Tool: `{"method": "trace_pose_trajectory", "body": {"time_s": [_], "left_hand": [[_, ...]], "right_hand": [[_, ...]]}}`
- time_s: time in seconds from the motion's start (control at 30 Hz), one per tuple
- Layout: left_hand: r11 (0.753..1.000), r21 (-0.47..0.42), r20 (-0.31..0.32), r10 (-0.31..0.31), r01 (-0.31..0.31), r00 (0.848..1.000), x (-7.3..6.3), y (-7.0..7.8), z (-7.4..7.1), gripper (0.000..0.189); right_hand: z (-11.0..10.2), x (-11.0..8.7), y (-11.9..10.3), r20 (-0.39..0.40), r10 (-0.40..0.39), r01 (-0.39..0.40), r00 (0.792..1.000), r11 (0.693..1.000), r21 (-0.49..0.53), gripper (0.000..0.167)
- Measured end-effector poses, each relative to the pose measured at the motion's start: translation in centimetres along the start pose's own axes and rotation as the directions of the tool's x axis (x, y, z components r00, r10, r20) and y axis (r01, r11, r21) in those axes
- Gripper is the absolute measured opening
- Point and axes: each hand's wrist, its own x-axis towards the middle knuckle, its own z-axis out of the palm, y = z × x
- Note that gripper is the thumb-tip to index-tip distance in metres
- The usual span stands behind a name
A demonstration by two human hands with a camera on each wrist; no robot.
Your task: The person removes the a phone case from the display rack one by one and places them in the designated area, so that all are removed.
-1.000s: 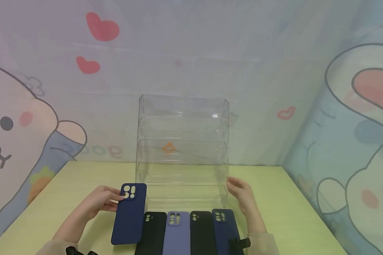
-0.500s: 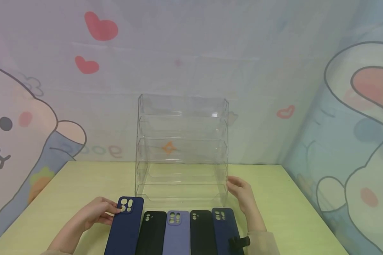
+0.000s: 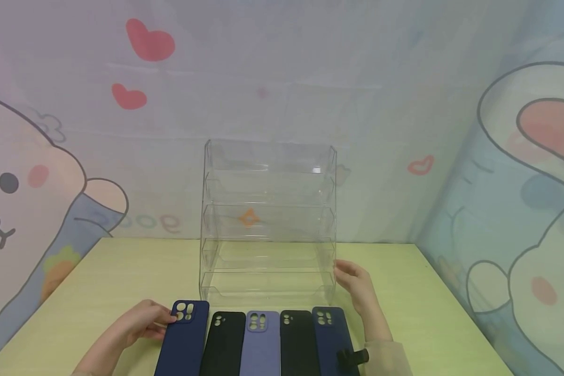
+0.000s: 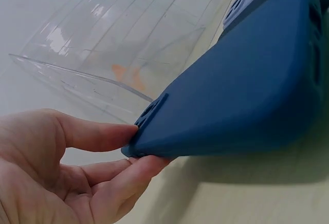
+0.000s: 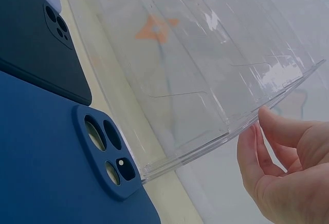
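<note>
Between thumb and fingers, my left hand (image 3: 143, 321) pinches the camera-end corner of a dark blue phone case (image 3: 182, 344), low over the table at the left end of a row of cases. The left wrist view shows the case (image 4: 231, 85) tilted, a shadow below it. Beside it lie a black case (image 3: 224, 342), a lilac case (image 3: 262, 344), a second black case (image 3: 298, 339) and another blue case (image 3: 331, 334). My right hand (image 3: 356, 284) holds the right side edge of a clear tiered display rack (image 3: 268, 272); in the right wrist view its thumb and fingertips meet that edge (image 5: 241, 131).
The rack stands upright behind the row of cases, its tiers stepping up toward the back. A pale yellow tabletop (image 3: 404, 292) spreads to both sides. Behind it hangs a printed cloth backdrop (image 3: 282, 68) with hearts and cartoon animals.
My left hand has brought the dark blue case down and toward me, slightly left, to the end of the row. My right hand has stayed at the rack's side.
</note>
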Motion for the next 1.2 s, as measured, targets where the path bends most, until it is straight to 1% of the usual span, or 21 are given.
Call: {"method": "trace_pose_trajectory", "body": {"time_s": [0.17, 0.27, 0.4, 0.53, 0.63, 0.73, 0.8, 0.87, 0.93, 0.97, 1.07, 1.13, 1.2], "left_hand": [[1.000, -0.010, 0.072, -0.001, 0.002, 0.997, 0.2, -0.9, -0.5, 0.032], [1.000, -0.014, 0.096, -0.008, 0.009, 0.995, 0.4, -1.3, -0.6, 0.031], [1.000, -0.018, 0.071, -0.025, 0.026, 0.997, 0.5, -1.5, -0.4, 0.027], [0.998, -0.009, 0.024, -0.068, 0.068, 0.997, 0.4, -1.4, -0.1, 0.024], [0.997, 0.005, 0.009, -0.082, 0.081, 0.997, 0.3, -1.4, -0.1, 0.025], [0.998, 0.004, 0.018, -0.060, 0.060, 0.998, 0.2, -1.6, -0.1, 0.023], [0.999, -0.009, 0.036, -0.037, 0.038, 0.999, 0.1, -1.8, -0.2, 0.021], [1.000, -0.017, 0.054, -0.007, 0.008, 0.999, 0.0, -2.0, -0.3, 0.019], [1.000, -0.011, 0.055, 0.006, -0.005, 0.998, 0.0, -2.2, -0.4, 0.019], [1.000, 0.000, 0.052, 0.012, -0.012, 0.999, 0.0, -2.2, -0.4, 0.020], [0.998, 0.063, 0.000, 0.010, -0.009, 1.000, 0.1, -1.6, -0.4, 0.026], [0.991, 0.131, -0.043, 0.015, -0.009, 0.999, 0.2, -0.8, -0.3, 0.031], [0.980, 0.199, -0.088, 0.041, -0.023, 0.995, 0.3, 0.2, -0.1, 0.035]], "right_hand": [[0.1, -0.1, -0.1, 0.002, 0.002, -0.002, 1.000, 1.000, 0.007, 0.042], [0.1, -0.1, -0.1, 0.003, 0.005, -0.005, 1.000, 1.000, 0.011, 0.043], [0.1, 0.1, 0.1, 0.002, 0.004, -0.004, 1.000, 1.000, 0.007, 0.043], [0.1, 0.2, 0.3, 0.003, -0.006, 0.006, 1.000, 1.000, 0.003, 0.043], [0.1, 0.2, 0.3, 0.008, -0.003, 0.003, 1.000, 1.000, 0.010, 0.043], [0.1, 0.2, 0.2, 0.010, 0.008, -0.008, 1.000, 1.000, 0.025, 0.043], [0.1, 0.2, 0.2, 0.012, 0.015, -0.016, 1.000, 0.999, 0.032, 0.043], [0.0, 0.2, 0.2, 0.016, 0.016, -0.017, 1.000, 0.999, 0.029, 0.043], [-0.1, 0.0, 0.0, 0.016, 0.020, -0.020, 1.000, 1.000, 0.014, 0.043], [-0.2, 0.0, -0.1, 0.014, 0.018, -0.018, 1.000, 1.000, 0.003, 0.042], [-0.4, -0.3, -0.5, -0.008, 0.002, -0.003, 1.000, 0.999, -0.033, 0.040], [-0.6, -0.5, -0.8, -0.031, -0.019, 0.017, 0.999, 0.998, -0.060, 0.038], [-0.7, -0.7, -1.2, -0.053, -0.044, 0.039, 0.998, 0.995, -0.093, 0.037]]}}
